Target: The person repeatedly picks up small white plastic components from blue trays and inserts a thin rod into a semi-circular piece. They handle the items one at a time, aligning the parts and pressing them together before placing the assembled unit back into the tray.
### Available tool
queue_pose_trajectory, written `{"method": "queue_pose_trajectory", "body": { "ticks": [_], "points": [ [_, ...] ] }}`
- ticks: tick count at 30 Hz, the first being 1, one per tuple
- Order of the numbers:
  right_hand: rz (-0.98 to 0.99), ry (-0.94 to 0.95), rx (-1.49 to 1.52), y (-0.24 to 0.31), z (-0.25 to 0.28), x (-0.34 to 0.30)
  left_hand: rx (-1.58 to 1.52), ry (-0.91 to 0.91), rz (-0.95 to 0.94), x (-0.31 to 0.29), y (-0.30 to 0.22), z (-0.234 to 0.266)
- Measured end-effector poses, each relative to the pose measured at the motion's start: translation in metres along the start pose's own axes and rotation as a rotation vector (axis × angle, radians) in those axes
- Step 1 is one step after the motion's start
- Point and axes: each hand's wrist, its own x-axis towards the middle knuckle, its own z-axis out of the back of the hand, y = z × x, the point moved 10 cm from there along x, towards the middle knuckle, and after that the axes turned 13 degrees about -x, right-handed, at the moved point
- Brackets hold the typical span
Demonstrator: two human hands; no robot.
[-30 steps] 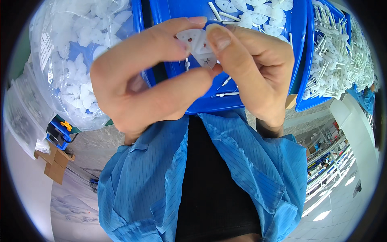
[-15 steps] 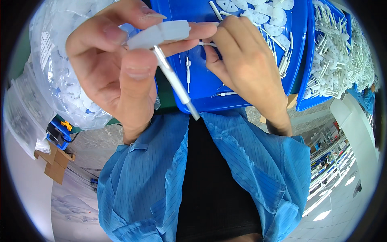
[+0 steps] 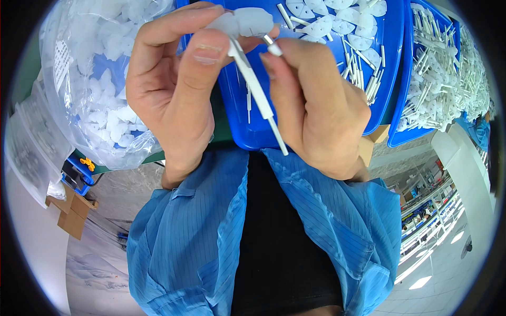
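Observation:
My left hand (image 3: 182,92) pinches a translucent white plastic piece (image 3: 253,22) between thumb and fingers. From the underside of that piece a thin white rod (image 3: 256,89) slants down toward me, narrower at its lower end. My right hand (image 3: 327,108) is closed, thumb and forefinger gripping a short pin (image 3: 273,46) with a metal shank and a white sleeve. The pin's metal end meets the right end of the plastic piece; whether it is inserted I cannot tell. The rest of the pin is hidden behind my right fingers.
Beneath my hands lies a blue tray (image 3: 253,141) with flat white plastic pieces (image 3: 319,26) and loose rods (image 3: 373,84). Farther right, another blue tray (image 3: 399,118) is heaped with rodded pieces (image 3: 429,68). On the left is a clear bag (image 3: 63,118) of white plastic parts.
My left hand has moved right with the plastic piece and its rod. The right hand has come up nearer, bringing the pin to the piece's right end.

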Motion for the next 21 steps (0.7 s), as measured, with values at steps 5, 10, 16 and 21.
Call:
{"method": "queue_pose_trajectory", "body": {
  "ticks": [5, 10, 16, 21],
  "points": [
    [0.026, -0.038, 0.0, 0.004, 0.008, -0.003, -0.069, 0.157, 0.003, 0.001, -0.007, -0.029],
    [0.041, -0.061, -0.018, 0.005, 0.009, 0.001, -0.012, 0.16, 0.043, 0.002, -0.005, -0.023],
    [-0.018, 0.043, 0.048, 0.003, 0.002, -0.003, -0.154, 0.154, 0.052, 0.0, -0.004, -0.028],
    [-0.027, 0.015, 0.02, 0.001, 0.007, 0.0, -0.04, 0.135, 0.038, 0.0, -0.008, -0.029]
  ]
}}
